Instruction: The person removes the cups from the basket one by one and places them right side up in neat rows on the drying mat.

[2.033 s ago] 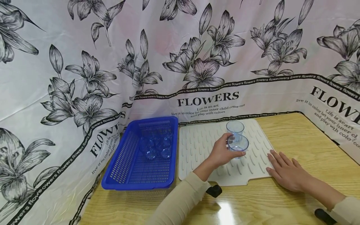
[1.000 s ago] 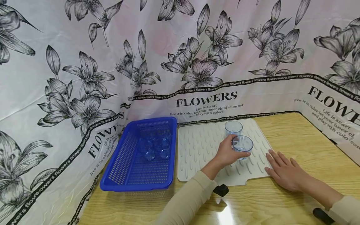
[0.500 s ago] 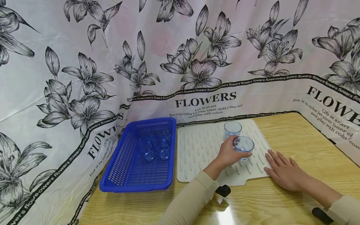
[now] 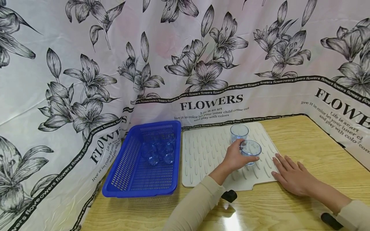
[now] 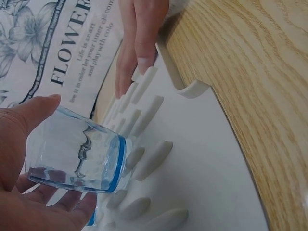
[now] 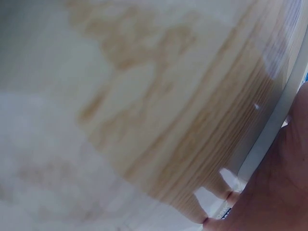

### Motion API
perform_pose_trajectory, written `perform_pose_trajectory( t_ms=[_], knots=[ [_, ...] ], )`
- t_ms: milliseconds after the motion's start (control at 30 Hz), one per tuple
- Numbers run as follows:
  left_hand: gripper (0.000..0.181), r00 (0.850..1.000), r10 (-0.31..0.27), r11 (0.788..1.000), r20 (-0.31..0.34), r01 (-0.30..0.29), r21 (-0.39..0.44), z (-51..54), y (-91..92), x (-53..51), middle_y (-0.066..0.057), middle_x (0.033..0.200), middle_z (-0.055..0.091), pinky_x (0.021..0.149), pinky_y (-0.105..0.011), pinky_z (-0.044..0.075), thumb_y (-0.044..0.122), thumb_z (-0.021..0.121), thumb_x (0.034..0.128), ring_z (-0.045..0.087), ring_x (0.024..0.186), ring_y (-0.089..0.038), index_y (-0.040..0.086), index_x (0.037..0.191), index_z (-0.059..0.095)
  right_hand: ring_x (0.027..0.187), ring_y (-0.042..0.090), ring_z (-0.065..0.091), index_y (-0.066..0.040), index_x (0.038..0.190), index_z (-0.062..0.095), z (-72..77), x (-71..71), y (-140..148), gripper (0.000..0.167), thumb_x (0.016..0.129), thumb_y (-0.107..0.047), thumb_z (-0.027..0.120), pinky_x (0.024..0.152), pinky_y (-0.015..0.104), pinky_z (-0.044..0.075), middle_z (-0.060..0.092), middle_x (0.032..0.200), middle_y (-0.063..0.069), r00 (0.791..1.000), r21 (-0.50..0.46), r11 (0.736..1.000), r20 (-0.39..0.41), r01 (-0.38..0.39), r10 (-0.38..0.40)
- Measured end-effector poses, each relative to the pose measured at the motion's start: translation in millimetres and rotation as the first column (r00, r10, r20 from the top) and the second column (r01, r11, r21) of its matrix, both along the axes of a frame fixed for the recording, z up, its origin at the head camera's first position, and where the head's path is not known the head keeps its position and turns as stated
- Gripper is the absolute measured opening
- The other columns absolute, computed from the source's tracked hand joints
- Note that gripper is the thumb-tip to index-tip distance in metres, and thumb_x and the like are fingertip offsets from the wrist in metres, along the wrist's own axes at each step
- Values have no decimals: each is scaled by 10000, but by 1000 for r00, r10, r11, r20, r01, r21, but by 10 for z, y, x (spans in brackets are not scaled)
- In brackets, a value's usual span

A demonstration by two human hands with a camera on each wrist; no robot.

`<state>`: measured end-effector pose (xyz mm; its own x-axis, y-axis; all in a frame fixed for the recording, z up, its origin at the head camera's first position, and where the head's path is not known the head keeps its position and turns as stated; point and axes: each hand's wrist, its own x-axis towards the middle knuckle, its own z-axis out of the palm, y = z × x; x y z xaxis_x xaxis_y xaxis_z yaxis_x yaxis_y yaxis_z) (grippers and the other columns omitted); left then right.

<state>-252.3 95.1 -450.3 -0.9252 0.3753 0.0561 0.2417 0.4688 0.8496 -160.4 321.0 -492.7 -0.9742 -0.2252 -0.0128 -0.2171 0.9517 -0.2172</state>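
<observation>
My left hand (image 4: 235,157) grips a clear, blue-tinted drinking glass (image 4: 251,149) round its side, thumb toward me and fingers behind. The glass is upright, and its blue base (image 5: 117,163) meets the raised ridges of a white drying mat (image 4: 199,160) in the left wrist view. Just behind it on the mat stands a second glass (image 4: 239,131), partly covered by my hand and the first glass. My right hand (image 4: 297,178) rests with fingers spread at the mat's right edge. In the right wrist view, only part of that hand (image 6: 274,192) shows beside blurred wood grain.
A blue plastic basket (image 4: 138,194) stands left of the mat, with several blue-tinted glasses (image 4: 153,158) inside. The table (image 4: 312,141) is wood-grained. A flower-printed curtain (image 4: 208,109) borders the table at the back and both sides.
Over two seconds my left hand has shifted the glass to the right, away from directly in front of the second one. Since half a second ago it has stayed put. My right hand keeps its place.
</observation>
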Motion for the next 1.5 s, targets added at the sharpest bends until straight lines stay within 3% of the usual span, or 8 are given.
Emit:
perform_pose_trajectory(
  t_ms=[500, 1167, 1500],
  knots=[
    [784, 1000, 9, 1000, -11, -9, 5, -20, -24, 0, 62, 1363, 592, 963, -235, 496, 337, 909, 787, 565, 1173, -64, 148, 1444, 525, 1432, 573, 253, 99, 1524, 366, 6, -20, -34, 659, 1102, -404, 417, 1055, 804, 203, 302, 1584, 328, 1000, 6, 1000, -15, -6, 6],
    [869, 1000, 18, 1000, 14, -19, 8, -28, -67, 31, 49, 1389, 577, 967, -235, 494, 344, 921, 774, 559, 1212, -80, 173, 1495, 467, 1424, 578, 264, 99, 1521, 371, -9, -21, -50, 655, 1102, -402, 420, 1054, 800, 211, 313, 1575, 333, 1000, 5, 1000, -20, -6, 6],
    [975, 999, -46, 987, -28, 41, -158, 57, -268, 54, 1, 1511, 476, 1115, -282, 416, 368, 910, 778, 455, 1388, -137, 142, 1558, 371, 1431, 583, 244, 97, 1536, 343, -91, -24, 23, 677, 1106, -424, 395, 1051, 808, 185, 282, 1593, 331, 1000, -5, 1000, -13, -6, 6]
  ],
)
